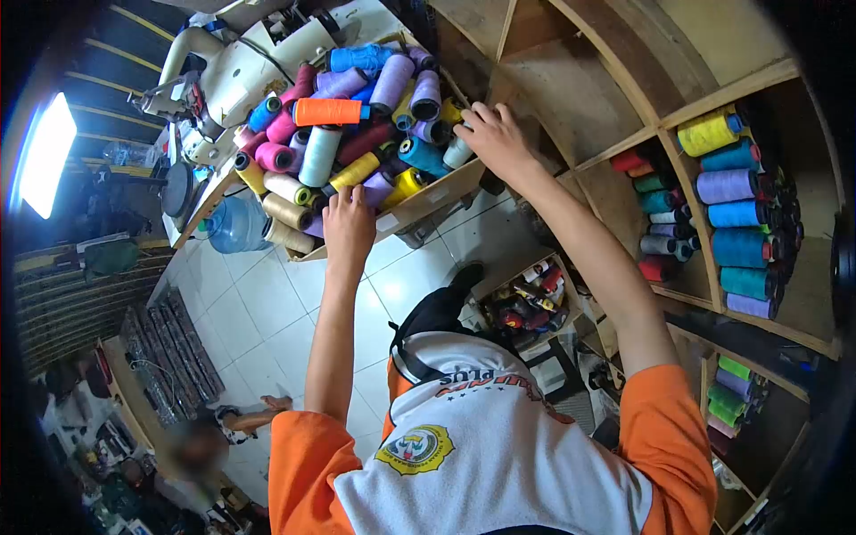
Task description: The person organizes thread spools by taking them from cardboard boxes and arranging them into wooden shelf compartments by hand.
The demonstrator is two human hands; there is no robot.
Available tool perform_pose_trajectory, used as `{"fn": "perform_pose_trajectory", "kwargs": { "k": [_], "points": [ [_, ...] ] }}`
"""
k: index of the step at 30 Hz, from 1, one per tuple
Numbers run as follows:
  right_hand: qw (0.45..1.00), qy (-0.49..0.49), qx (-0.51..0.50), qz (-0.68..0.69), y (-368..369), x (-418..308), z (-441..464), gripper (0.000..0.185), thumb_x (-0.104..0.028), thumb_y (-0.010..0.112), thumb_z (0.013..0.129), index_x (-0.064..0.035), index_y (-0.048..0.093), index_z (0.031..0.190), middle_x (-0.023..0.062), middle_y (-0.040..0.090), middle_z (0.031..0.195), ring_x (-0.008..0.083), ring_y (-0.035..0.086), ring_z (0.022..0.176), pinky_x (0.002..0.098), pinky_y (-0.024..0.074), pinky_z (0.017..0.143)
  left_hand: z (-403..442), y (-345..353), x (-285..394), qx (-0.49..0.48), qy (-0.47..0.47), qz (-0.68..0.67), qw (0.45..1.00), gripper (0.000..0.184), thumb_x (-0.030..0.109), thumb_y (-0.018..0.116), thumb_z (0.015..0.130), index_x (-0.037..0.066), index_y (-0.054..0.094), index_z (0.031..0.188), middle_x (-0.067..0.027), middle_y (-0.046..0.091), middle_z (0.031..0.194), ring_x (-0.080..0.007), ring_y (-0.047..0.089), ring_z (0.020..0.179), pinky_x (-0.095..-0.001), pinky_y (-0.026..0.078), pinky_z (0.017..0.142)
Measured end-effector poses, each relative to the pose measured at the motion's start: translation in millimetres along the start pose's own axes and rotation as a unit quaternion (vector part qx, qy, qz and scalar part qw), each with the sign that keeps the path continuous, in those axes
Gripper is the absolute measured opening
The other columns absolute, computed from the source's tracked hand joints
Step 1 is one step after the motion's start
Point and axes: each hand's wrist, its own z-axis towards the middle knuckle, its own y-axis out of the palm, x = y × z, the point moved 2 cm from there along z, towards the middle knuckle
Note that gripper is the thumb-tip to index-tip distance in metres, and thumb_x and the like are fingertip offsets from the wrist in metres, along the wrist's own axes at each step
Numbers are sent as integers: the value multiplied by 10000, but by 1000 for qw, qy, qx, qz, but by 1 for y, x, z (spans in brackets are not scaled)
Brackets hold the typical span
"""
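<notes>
Box of thread spools sits at twelve o'clock, sewing machine at its ten — left hand at six, fingers bunched, pinch unclear; right hand at three, grip spread by a pale spool.

I look through one camera on the person's head. It faces forward and down, so the shirt is very near and fills the low middle of my view. The open box sits a bit farther out, near the top, and the white floor is lower down and farther off. I see wide, from the lamp to the shelves, and the dark edges curve.
</notes>
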Motion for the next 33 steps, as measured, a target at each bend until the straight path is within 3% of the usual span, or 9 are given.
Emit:
{"fn": "perform_pose_trajectory", "kwargs": {
  "k": [5,10,12,15,17,21,26,30,33],
  "points": [
    [998,41,47,8,-24,11,-20,255,-129,554,827,-136,603,1077,48,545,1112,230,455,1140,491,350,955,0,6,-4,17,3,6,1000,426,103,630,725,45,563,1142,-104,579,1040,-271,557,965,-396,443,764],
    [964,189,66,172,-57,43,-89,334,-143,644,808,-113,581,1135,59,569,1139,282,529,1074,429,426,878,2,7,-4,12,21,33,999,452,101,598,742,29,558,1186,-109,573,1048,-272,550,959,-380,439,764],
    [894,277,80,344,-55,47,-130,358,-186,682,809,-78,569,1131,89,591,1126,307,573,1024,398,463,832,5,7,-2,6,22,53,998,458,93,580,745,18,554,1196,-116,570,1043,-276,549,954,-376,438,761],
    [791,423,14,442,-43,32,-199,412,-280,696,829,-7,553,1102,137,621,1043,297,617,971,383,490,805,7,9,1,21,34,53,998,396,84,561,738,-2,565,1124,-143,563,1015,-300,547,953,-396,439,766],
    [716,493,-39,492,-30,19,-241,466,-335,700,832,31,547,1077,143,626,1006,228,619,980,365,494,817,10,6,3,-4,29,45,999,345,87,561,727,4,571,1062,-149,559,1002,-317,546,946,-414,440,771],
    [452,565,98,684,-52,-27,-273,384,-236,668,868,1,538,1142,84,602,1067,166,599,980,311,524,784,11,3,2,15,31,15,999,473,144,684,606,17,529,1034,-174,557,976,-369,543,944,-455,442,777],
    [412,617,182,646,-30,-30,-338,410,-171,706,826,-13,522,1156,67,605,1052,160,603,952,306,525,800,5,-23,4,76,27,-106,991,501,114,699,629,4,500,1076,-198,541,1011,-409,529,959,-494,435,814],
    [439,704,236,506,-22,0,-367,379,-204,724,812,-54,543,1109,56,629,948,139,619,876,275,530,704,-2,-52,17,138,-1,-199,970,580,72,685,621,-14,478,1155,-230,518,1104,-413,511,1053,-449,422,914],
    [409,780,270,389,18,25,-393,409,-222,745,792,-56,551,1111,65,654,936,151,629,817,301,524,702,-9,-58,41,157,21,-216,964,581,71,673,624,-18,473,1163,-223,520,1088,-411,515,1041,-446,425,907]
  ]
}}
